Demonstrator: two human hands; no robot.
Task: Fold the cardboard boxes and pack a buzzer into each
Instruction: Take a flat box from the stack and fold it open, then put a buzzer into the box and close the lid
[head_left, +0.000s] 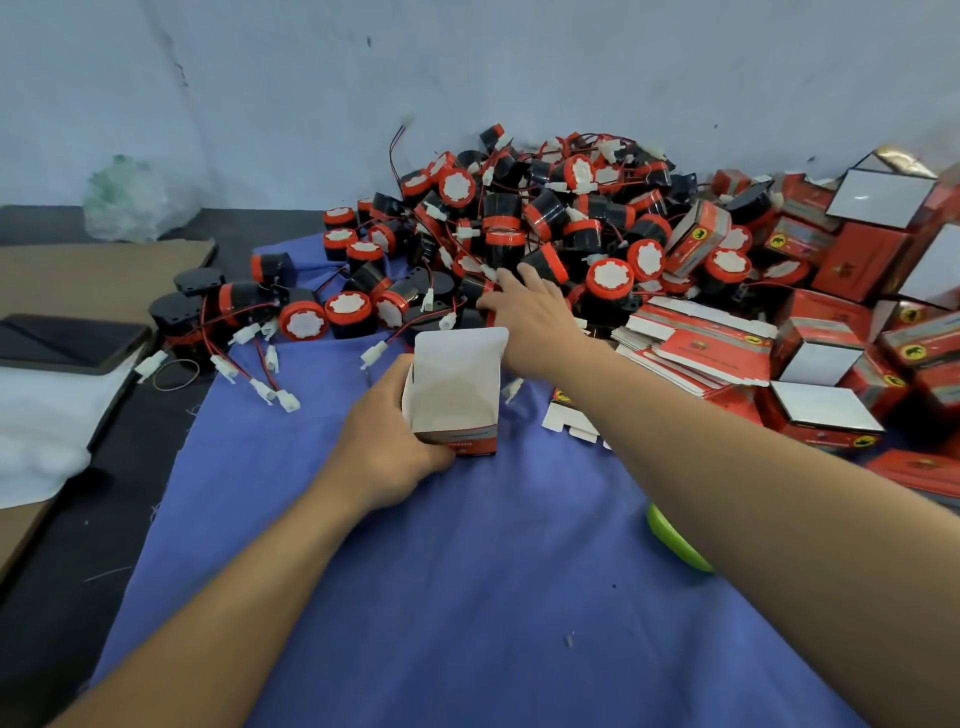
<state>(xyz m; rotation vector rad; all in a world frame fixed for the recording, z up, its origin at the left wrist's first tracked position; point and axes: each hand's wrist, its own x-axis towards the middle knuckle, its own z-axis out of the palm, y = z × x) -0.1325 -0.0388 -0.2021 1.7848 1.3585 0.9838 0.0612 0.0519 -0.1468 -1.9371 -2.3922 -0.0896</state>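
The left hand (384, 447) is gripping the open-topped box (457, 389) upright; the right hand (530, 312), fingers (530, 274) spread wide and holding nothing, is reaching over the buzzer pile (519, 228) just beyond the box.

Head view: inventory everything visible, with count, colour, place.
buzzers: many, black with red and white caps, heaped at the back on the cloth
open box: one, red outside, white inside, upright at centre
flat box blanks: a stack, red and white, right of the open box
folded boxes: many, red with white ends, far right
cloth: one, blue, under the work
phone: one, dark, far left
plastic bag: one, clear greenish, back left
left hand: one, grips the open box
right hand: one, fingers straight, reaching onto the buzzers
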